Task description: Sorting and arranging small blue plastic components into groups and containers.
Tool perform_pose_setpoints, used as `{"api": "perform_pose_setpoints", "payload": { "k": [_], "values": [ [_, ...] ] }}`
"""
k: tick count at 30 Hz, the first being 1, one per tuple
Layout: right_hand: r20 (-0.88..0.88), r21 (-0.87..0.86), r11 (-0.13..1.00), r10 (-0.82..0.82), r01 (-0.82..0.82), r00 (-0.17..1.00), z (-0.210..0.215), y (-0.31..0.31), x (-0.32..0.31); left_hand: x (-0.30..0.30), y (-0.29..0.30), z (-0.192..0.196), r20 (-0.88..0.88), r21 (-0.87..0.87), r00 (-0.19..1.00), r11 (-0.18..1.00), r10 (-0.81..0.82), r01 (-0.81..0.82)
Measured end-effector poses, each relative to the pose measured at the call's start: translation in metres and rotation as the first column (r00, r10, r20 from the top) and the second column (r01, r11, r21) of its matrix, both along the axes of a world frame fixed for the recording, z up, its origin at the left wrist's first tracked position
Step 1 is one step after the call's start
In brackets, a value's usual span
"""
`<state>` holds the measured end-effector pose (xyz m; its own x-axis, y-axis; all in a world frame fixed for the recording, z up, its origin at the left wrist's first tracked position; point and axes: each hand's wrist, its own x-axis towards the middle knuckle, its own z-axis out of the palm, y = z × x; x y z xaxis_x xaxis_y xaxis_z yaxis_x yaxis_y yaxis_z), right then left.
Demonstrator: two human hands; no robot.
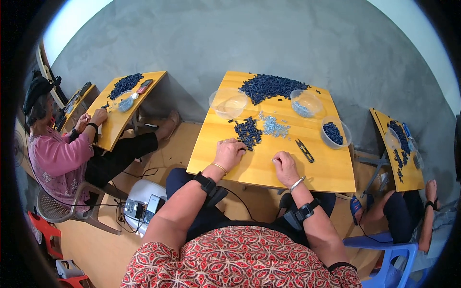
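My left hand rests on the yellow table with its fingers closed, the tips at the edge of a small pile of short dark blue tube-like pieces. Whether a piece is between those fingertips is too small to make out. Farther right, my right hand lies near the front edge, its fingers curled in, and what they hold, if anything, is hidden. Beyond the hands is a scatter of small light blue pieces. Black thread snips lie to the right of my right hand.
On the yellow table stand a clear bowl, a bowl of light blue pieces and a bowl of dark blue pieces. A large dark blue heap lies at the back. People sit at tables on both sides.
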<state>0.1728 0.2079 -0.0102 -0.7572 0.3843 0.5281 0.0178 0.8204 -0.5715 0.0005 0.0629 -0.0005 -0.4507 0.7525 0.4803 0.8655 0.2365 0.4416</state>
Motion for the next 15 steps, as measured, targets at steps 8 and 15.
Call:
{"api": "perform_pose_setpoints", "payload": {
  "k": [8,15],
  "values": [
    [-0.002,0.013,1.000,-0.019,0.019,1.000,-0.001,0.001,0.000,0.013,0.013,-0.008,-0.046,0.054,0.999,0.999,0.001,0.001],
    [-0.021,0.012,1.000,-0.014,0.014,1.000,-0.002,0.002,-0.001,0.015,0.018,-0.012,-0.142,0.023,0.988,0.998,0.060,-0.058]
  ]
}}
